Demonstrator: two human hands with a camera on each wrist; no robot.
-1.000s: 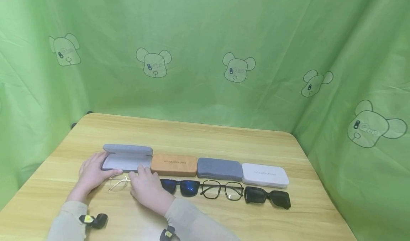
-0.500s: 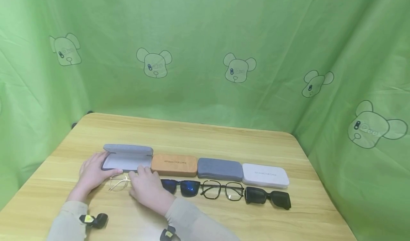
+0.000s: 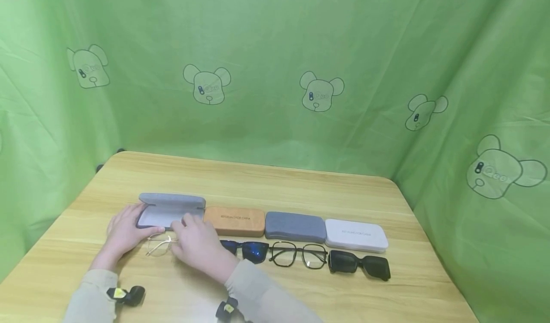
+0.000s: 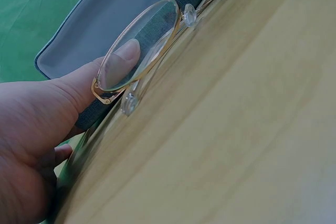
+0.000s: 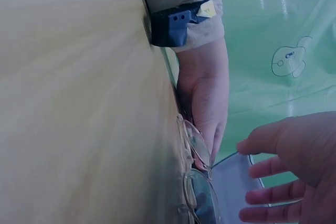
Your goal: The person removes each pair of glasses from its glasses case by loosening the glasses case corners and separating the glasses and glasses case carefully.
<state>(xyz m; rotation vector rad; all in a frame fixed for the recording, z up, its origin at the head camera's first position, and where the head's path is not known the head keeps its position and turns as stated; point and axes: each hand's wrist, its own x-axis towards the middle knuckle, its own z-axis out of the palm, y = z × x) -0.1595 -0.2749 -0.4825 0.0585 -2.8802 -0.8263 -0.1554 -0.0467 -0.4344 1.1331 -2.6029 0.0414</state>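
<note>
A grey glasses case lies with its lid raised at the left end of a row. My left hand grips its left end, the thumb along the front wall, as the left wrist view also shows. In front of the case are gold wire-rimmed eyeglasses, with one lens overlapping the left thumb in that view. Over the right part of these glasses hovers my right hand, which hides that part from the head camera. Its fingers are spread and hold nothing in the right wrist view.
To the right, an orange case, a dark grey-blue case and a white case are closed. Before them lie blue-lensed sunglasses, black-framed eyeglasses and black sunglasses. A green curtain surrounds the wooden table.
My right hand has lifted a little, its fingertips now overlapping the case's inside rather than its front edge. The left hand and the case stay where they were.
</note>
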